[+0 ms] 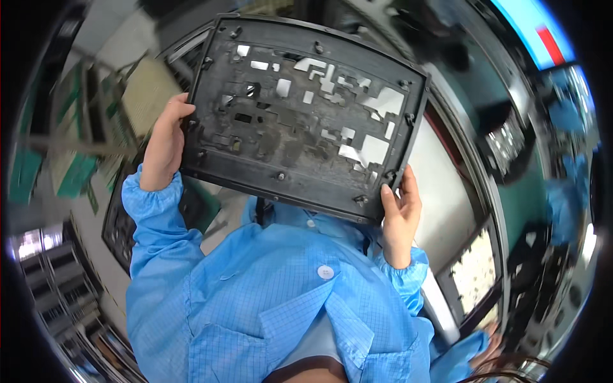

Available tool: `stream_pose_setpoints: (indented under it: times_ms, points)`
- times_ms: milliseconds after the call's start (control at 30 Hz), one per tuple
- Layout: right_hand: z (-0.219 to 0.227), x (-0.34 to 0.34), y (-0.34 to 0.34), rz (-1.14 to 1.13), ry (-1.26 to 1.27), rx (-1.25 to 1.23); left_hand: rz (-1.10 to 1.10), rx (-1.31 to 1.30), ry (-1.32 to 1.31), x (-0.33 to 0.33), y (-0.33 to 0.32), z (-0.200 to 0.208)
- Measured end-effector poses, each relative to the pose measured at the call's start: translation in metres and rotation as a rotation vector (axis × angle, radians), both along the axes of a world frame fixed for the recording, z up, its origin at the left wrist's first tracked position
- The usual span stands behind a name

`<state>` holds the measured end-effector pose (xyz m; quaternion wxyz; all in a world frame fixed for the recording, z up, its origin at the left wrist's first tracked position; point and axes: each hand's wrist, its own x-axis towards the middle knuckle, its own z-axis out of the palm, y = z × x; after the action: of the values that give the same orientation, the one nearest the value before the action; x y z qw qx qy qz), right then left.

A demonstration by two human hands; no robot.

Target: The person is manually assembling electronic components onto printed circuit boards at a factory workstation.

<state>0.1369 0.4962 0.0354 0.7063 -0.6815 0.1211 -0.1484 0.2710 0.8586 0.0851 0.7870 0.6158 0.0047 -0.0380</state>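
Observation:
A dark grey rectangular solder pallet [297, 131] is raised in front of my chest, tilted down toward its right side. Many odd-shaped cut-outs pierce its middle, and light shows through several of them. Small knobs or clips sit along its raised border. My left hand [165, 143] grips the left edge, its thumb at the rim and its other fingers mostly hidden behind. At the lower right corner my right hand [401, 220] holds on, with the thumb on the near face and the fingers around the side. Blue sleeves cover both forearms.
To the right runs a metal-edged conveyor or bench [469, 185], with another cut-out pallet [474, 271] on it. Another person's hand [490, 345] shows at lower right. Green and beige racks [80, 169] stand left, above dark shelving [70, 287]. A bright screen [533, 32] is at upper right.

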Motion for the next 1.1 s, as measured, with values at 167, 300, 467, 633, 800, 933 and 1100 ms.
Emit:
stream_pose_setpoints:
  times_ms: [167,300,467,633,800,933,1100]
  points:
    - [0.038,-0.077,0.03,-0.287,0.077,0.01,-0.261,-0.024,0.027,0.018,-0.025,0.047]
    - [0.034,-0.108,0.046,-0.39,0.146,-0.033,-0.389,0.209,0.0,0.037,-0.044,0.058]
    - [0.063,-0.117,0.06,-0.496,0.21,-0.007,-0.456,0.394,0.17,0.054,-0.053,0.072]
    - [0.08,-0.117,0.069,-0.564,0.259,0.041,-0.563,0.432,0.112,0.065,-0.05,0.075]
    - [0.071,-0.114,0.067,-0.574,0.285,0.04,-0.572,0.466,0.196,0.07,-0.053,0.081]
    - [0.092,-0.112,0.058,-0.446,0.36,-0.046,-0.438,0.54,0.25,0.059,-0.04,0.091]
    - [0.092,-0.144,0.024,-0.666,0.272,-0.383,0.559,1.061,-0.559,0.158,0.026,0.112]
